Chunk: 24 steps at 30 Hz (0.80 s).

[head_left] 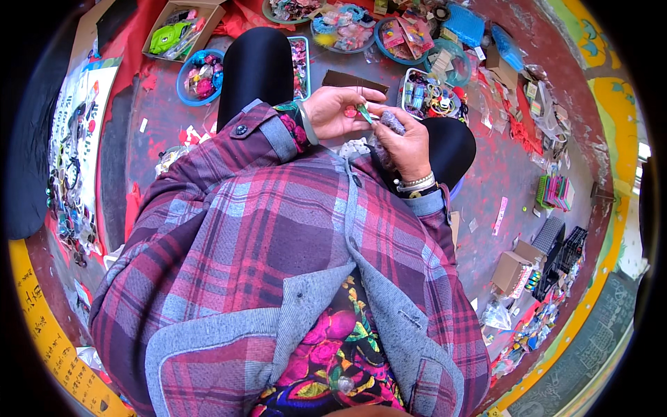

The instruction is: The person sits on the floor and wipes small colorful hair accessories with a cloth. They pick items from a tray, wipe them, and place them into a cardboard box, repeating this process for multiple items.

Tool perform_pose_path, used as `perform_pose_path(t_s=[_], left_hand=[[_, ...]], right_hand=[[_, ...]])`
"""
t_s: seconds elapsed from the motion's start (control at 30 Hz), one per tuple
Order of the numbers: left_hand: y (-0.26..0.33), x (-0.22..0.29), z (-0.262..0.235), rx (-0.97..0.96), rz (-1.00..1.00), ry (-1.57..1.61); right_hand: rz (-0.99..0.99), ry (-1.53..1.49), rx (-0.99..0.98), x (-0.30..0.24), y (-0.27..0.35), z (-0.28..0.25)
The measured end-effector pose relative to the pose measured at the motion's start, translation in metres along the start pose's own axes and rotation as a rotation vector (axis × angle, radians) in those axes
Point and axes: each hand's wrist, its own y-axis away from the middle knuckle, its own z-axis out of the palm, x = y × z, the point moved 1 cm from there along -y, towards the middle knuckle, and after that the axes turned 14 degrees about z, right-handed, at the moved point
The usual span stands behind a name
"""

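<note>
In front of my knees both hands are close together, fingertips nearly meeting. My left hand (325,111) lies palm up, its fingers pinched on a small green piece (364,112). Beside that piece, against the fingers, is a small round pinkish-red bit (351,111). Curled around a fuzzy purple-grey bundle (392,123), which looks like yarn or knitted stuff, is my right hand (408,149). Its thumb and fingertip point at the green piece. Whether a thin tool sits between them is too small to tell.
Ahead stand a blue bowl (182,80) of shiny pieces, a white tray (404,89) of hair ties and an open cardboard box (148,43). Trinkets lie along a white sheet (104,90) at left. Green and pink baskets (556,191) and a cardboard box (507,271) are at right.
</note>
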Motion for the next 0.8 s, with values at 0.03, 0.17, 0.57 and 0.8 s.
perform_pose_path(t_s=[0.03, 0.17, 0.57, 0.8], left_hand=[[0.0, 0.0, 0.0, -0.002, -0.006, 0.014], [-0.001, -0.001, -0.005, 0.02, -0.005, 0.031], [0.001, 0.002, 0.002, 0.006, 0.117, 0.091], [-0.002, 0.006, -0.006, 0.133, 0.03, -0.146]], right_hand=[[0.022, -0.06, -0.013, -0.002, 0.001, 0.0], [0.005, 0.023, 0.017, -0.001, 0.002, -0.004], [0.237, -0.474, 0.015, 0.001, 0.001, -0.01], [0.164, -0.458, -0.137, -0.011, 0.008, -0.035]])
